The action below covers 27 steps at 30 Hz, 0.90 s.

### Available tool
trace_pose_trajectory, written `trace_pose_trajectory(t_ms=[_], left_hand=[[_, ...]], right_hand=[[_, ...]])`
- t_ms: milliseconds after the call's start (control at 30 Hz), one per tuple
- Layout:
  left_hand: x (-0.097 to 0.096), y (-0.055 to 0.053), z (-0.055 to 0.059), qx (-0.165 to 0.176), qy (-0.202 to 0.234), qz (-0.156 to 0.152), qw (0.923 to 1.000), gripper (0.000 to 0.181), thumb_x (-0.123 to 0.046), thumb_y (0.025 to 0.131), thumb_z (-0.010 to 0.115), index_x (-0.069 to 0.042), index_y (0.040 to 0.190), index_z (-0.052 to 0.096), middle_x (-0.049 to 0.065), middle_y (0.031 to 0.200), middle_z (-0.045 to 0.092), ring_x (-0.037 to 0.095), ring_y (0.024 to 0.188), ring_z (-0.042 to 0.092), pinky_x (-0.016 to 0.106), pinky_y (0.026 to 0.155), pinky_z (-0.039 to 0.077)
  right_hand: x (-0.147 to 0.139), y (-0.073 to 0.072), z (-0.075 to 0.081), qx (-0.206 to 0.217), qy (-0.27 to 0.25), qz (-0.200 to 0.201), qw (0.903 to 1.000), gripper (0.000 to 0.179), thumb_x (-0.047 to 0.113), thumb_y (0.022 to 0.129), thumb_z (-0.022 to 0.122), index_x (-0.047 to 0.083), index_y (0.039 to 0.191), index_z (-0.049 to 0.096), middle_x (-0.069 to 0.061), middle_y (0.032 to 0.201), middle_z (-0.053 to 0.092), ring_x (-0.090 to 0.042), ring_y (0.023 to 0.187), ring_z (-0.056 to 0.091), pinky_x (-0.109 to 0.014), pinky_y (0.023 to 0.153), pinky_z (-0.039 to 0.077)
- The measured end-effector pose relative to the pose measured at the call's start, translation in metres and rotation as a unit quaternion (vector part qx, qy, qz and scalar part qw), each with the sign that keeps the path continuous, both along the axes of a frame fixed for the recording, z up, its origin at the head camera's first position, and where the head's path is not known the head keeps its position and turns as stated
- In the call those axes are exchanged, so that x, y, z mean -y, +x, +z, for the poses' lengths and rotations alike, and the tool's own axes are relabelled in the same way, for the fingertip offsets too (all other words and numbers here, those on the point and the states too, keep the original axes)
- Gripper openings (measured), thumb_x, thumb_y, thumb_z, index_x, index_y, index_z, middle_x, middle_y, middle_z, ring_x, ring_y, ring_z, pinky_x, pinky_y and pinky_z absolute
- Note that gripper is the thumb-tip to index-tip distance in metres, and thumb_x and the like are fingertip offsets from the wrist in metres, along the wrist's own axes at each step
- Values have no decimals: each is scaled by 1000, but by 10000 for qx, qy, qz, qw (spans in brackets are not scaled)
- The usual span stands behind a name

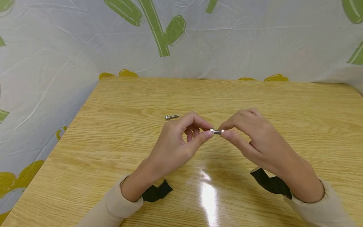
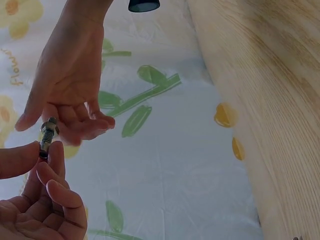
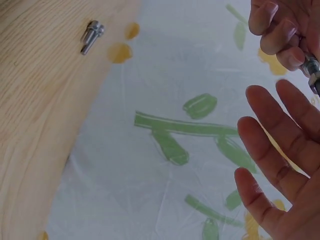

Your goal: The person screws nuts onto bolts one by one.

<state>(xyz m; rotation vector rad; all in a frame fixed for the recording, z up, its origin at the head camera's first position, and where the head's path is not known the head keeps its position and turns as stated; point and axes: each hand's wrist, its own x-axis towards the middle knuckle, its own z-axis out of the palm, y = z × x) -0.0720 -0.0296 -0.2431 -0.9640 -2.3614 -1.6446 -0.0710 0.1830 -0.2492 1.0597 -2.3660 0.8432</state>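
My left hand (image 1: 177, 143) pinches one end of a short metal bolt (image 1: 217, 132) between thumb and forefinger, above the table. A nut (image 2: 49, 128) sits on the threads near the bolt's other end, with the tip poking out beyond it. Close around that end is my right hand (image 1: 256, 138). Its thumb stands a little apart from the nut in the left wrist view, and its other fingers are spread and fairly straight in the right wrist view. A second bolt (image 1: 172, 117), with a cylindrical head, lies on the table beyond my left hand.
The wooden table (image 1: 127, 94) spreads under both hands, its left edge running diagonally. A pale cloth (image 1: 227, 47) with green and yellow plant shapes hangs behind it and at the left. Black straps (image 1: 272, 183) jut from beneath both wrists.
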Motion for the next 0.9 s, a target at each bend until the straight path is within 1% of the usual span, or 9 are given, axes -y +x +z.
trace_pose_trajectory(t_ms=[33, 100, 200, 267, 333, 567, 700, 767, 900], left_hand=[[0, 0, 0, -22, -8, 15, 10000, 8, -10, 87, 65, -6, 94, 64, 0, 80, 66, 5, 65, 48, 20, 60, 44], [1, -1, -1, -51, -11, 29, 10000, 8, -10, 87, 65, -6, 94, 64, 0, 79, 65, 5, 65, 48, 20, 60, 44], [2, -2, 0, -65, -4, 31, 10000, 9, -9, 87, 64, -5, 95, 64, 0, 79, 65, 5, 65, 48, 20, 60, 44], [2, -2, -1, -60, 11, 21, 10000, 9, -9, 87, 64, -5, 95, 64, 0, 80, 66, 5, 65, 48, 20, 60, 44], [2, -2, 0, -58, 27, 11, 10000, 9, -9, 87, 64, -5, 95, 64, 0, 81, 66, 5, 65, 48, 20, 60, 44], [3, -2, 0, -69, 22, 29, 10000, 8, -10, 87, 65, -6, 94, 64, 0, 82, 67, 5, 65, 48, 20, 60, 44], [2, -2, -1, -92, -2, 29, 10000, 8, -10, 87, 65, -6, 93, 64, 0, 82, 67, 5, 65, 48, 20, 60, 44], [2, -2, -1, -113, 2, 17, 9999, 8, -10, 87, 65, -6, 93, 64, 0, 83, 67, 5, 65, 48, 19, 59, 44], [1, -1, -1, -140, 24, -39, 9999, 7, -10, 87, 65, -6, 92, 64, 1, 84, 67, 5, 66, 48, 19, 59, 44]], right_hand=[[-1, 0, -1, 45, 22, -76, 10000, 15, 26, 90, 62, 12, 96, 65, 10, 89, 60, -8, 89, 50, -24, 81, 35], [-2, 1, -3, 43, 46, -197, 9998, 26, 23, 81, 72, 12, 102, 64, 8, 94, 61, -11, 93, 49, -22, 80, 36], [-2, -2, -8, -247, -75, -60, 9996, 35, 22, 77, 76, 8, 106, 63, 6, 95, 60, -12, 92, 50, -20, 83, 38], [-1, -4, -11, -510, -161, 114, 9985, 32, 22, 80, 74, 6, 105, 62, 5, 95, 60, -13, 90, 51, -19, 83, 38], [-1, -6, -14, -646, -198, 228, 9975, 27, 21, 83, 71, 6, 104, 62, 5, 94, 61, -13, 89, 51, -18, 82, 39], [-4, -10, -18, -707, -174, 262, 9970, 21, 19, 83, 70, 10, 100, 64, 8, 93, 60, -11, 87, 51, -21, 81, 39], [-1, -9, -13, -704, -150, 302, 9969, 16, 22, 86, 65, 10, 95, 63, 7, 90, 60, -12, 86, 51, -23, 82, 38], [1, -8, -9, -697, -127, 315, 9970, 18, 26, 90, 58, 8, 92, 63, 6, 88, 60, -12, 85, 51, -24, 82, 37], [5, -6, -3, -686, -72, 289, 9972, 32, 32, 96, 44, 7, 87, 62, 4, 83, 60, -11, 82, 52, -25, 83, 36]])
